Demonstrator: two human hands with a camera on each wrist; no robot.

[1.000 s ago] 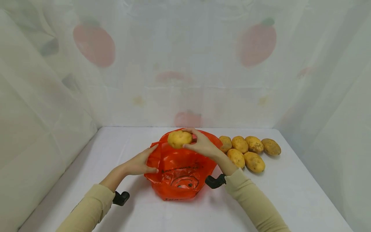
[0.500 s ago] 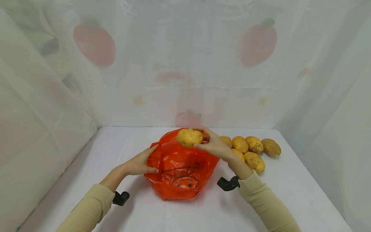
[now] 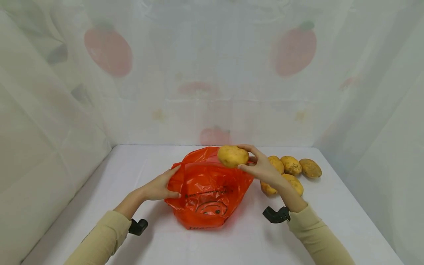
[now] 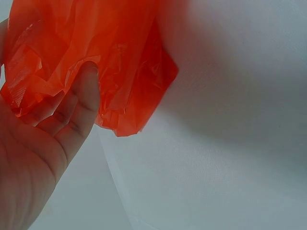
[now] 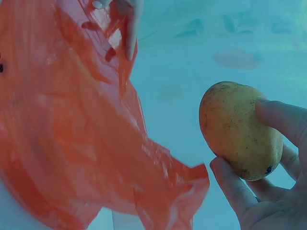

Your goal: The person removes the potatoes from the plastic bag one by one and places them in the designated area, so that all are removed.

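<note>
A red plastic bag (image 3: 207, 195) with dark printing stands on the white table, its mouth spread. My left hand (image 3: 162, 186) holds the bag's left edge; in the left wrist view its fingers (image 4: 84, 91) lie against the crumpled film. In my right hand (image 3: 261, 165) is a yellow potato (image 3: 233, 156), pinched between thumb and fingers above the bag's right rim. The right wrist view shows this potato (image 5: 240, 129) to one side of the bag (image 5: 81, 124), apart from it. Several more potatoes (image 3: 291, 165) lie right of the bag, partly hidden by my right hand and forearm.
The white table (image 3: 185, 246) has its back edge against a pale curtain (image 3: 212, 73) with faded fruit prints. Similar sheets (image 3: 49, 147) hang at both sides. A black wrist mount (image 3: 276, 214) sticks out under my right wrist, another mount (image 3: 138, 226) under the left.
My right hand has moved right with the potato, from over the bag's mouth to its right rim, covering more of the lying potatoes. The left hand has stayed in place.
</note>
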